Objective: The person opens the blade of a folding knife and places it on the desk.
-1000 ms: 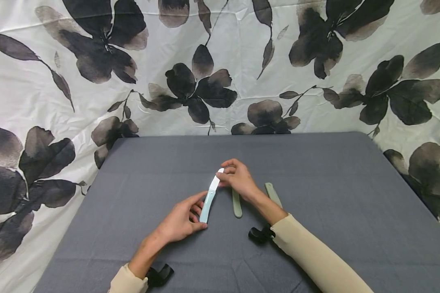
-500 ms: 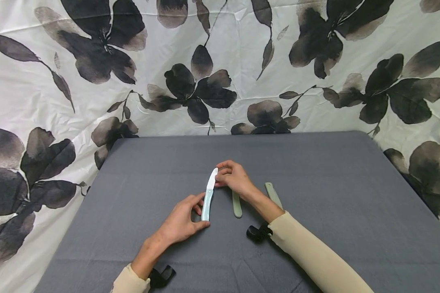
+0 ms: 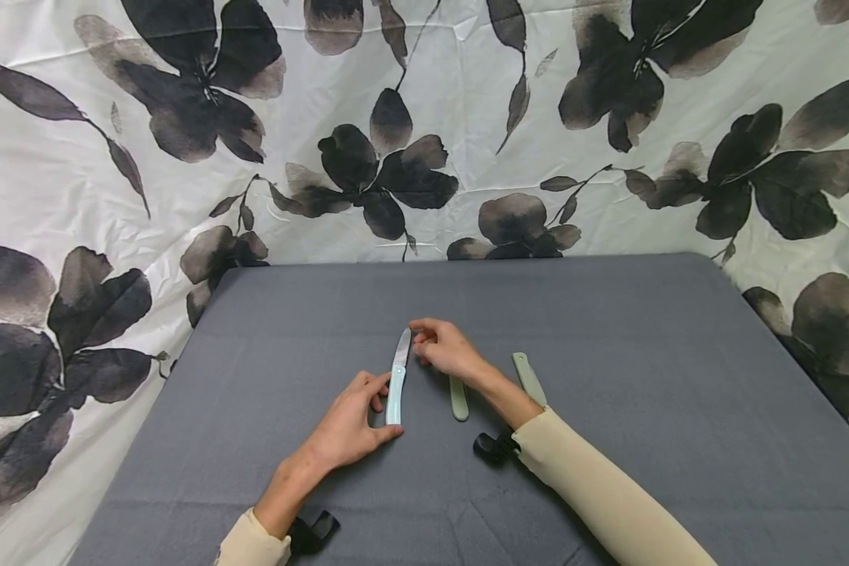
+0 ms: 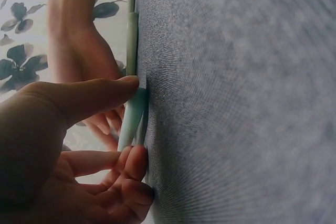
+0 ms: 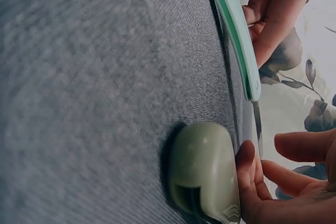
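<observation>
A folding knife (image 3: 395, 401) with a pale blue-green handle stands unfolded in the middle of the head view, its blade (image 3: 402, 348) pointing away. My left hand (image 3: 350, 420) grips the handle, the thumb at its butt and the fingers near the pivot. In the left wrist view the handle (image 4: 134, 114) slants close over the cloth. My right hand (image 3: 447, 347) is beside the blade tip with loosely bent fingers. In the right wrist view its thumb (image 5: 299, 146) is apart from the blade; whether a fingertip touches the blade I cannot tell.
Two sage-green handle-shaped pieces lie on the grey cloth (image 3: 594, 330): one (image 3: 459, 401) beneath the right hand, the other (image 3: 528, 379) beyond the right forearm. The nearer piece (image 5: 202, 156) shows a slot in the right wrist view. A floral curtain (image 3: 495, 169) hangs behind.
The knife has shifted slightly left and turned more upright in view; its blade now looks greyer. My right hand's fingers have moved left and spread away from the blade.
</observation>
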`<control>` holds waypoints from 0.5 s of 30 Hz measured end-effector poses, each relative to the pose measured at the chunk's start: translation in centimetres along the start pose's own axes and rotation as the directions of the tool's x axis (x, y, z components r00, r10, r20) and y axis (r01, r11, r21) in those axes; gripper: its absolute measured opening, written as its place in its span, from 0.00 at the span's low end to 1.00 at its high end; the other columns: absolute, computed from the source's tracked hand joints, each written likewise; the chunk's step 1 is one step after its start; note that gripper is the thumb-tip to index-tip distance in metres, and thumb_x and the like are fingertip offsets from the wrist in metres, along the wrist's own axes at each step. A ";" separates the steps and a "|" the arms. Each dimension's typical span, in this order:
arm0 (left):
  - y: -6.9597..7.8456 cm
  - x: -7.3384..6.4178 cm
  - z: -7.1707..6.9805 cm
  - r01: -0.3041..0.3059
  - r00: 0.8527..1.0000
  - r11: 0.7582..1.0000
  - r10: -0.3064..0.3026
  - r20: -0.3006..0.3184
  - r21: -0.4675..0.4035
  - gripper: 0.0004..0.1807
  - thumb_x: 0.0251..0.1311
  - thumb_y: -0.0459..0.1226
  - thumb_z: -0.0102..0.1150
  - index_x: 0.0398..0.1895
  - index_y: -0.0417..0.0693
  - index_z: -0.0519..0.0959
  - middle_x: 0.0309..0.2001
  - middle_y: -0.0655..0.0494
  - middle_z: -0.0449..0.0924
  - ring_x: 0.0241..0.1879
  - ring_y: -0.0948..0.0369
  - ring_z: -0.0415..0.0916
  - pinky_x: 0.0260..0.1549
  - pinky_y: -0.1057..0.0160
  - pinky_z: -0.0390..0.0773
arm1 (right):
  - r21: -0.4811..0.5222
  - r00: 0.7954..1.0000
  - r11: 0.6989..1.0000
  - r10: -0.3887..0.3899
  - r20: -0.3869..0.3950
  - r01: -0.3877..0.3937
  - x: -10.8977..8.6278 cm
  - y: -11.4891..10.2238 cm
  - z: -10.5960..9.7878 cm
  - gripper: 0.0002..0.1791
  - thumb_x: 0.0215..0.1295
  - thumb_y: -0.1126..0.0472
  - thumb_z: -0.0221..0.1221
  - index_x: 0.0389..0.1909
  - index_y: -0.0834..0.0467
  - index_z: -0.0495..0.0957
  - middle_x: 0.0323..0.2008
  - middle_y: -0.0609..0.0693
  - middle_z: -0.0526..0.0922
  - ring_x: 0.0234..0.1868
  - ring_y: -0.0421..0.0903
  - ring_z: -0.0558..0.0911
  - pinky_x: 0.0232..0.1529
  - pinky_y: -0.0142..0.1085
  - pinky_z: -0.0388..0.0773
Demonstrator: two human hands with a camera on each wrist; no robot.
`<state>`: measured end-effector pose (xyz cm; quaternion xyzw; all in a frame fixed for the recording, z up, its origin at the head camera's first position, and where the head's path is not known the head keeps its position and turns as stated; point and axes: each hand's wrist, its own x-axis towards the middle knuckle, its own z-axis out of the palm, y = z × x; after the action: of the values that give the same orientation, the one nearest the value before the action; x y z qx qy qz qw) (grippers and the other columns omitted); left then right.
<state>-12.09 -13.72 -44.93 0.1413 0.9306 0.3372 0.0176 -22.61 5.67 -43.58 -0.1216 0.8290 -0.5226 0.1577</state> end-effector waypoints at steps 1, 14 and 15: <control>0.0 0.0 0.0 0.003 1.000 1.000 -0.003 0.003 0.003 0.42 0.50 0.36 0.82 0.70 0.36 0.74 0.44 0.57 0.74 0.36 0.65 0.70 0.42 0.66 0.73 | -0.007 1.000 1.000 0.003 0.004 -0.003 0.0 0.0 0.0 0.26 0.74 0.68 0.55 0.72 0.64 0.72 0.51 0.61 0.82 0.37 0.48 0.83 0.33 0.32 0.74; 0.0 -0.2 0.2 0.054 0.998 0.998 -0.055 0.038 0.027 0.43 0.54 0.38 0.80 0.73 0.38 0.72 0.42 0.56 0.71 0.34 0.65 0.67 0.34 0.67 0.70 | -0.145 0.999 0.989 -0.025 0.040 0.030 0.7 -0.2 0.2 0.24 0.71 0.71 0.53 0.67 0.70 0.74 0.40 0.58 0.81 0.31 0.43 0.72 0.32 0.31 0.67; 0.0 -0.2 0.2 0.054 0.998 0.998 -0.055 0.041 0.028 0.43 0.54 0.38 0.80 0.73 0.39 0.72 0.42 0.56 0.70 0.35 0.65 0.67 0.34 0.67 0.70 | -0.163 0.999 0.986 -0.032 0.038 0.037 0.7 -0.2 0.2 0.24 0.71 0.71 0.53 0.67 0.71 0.75 0.39 0.58 0.81 0.31 0.43 0.72 0.33 0.31 0.67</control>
<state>-11.88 -13.69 -45.11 0.1231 0.9380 0.3210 0.0443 -23.22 5.15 -43.57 -0.1577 0.8640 -0.4531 0.1527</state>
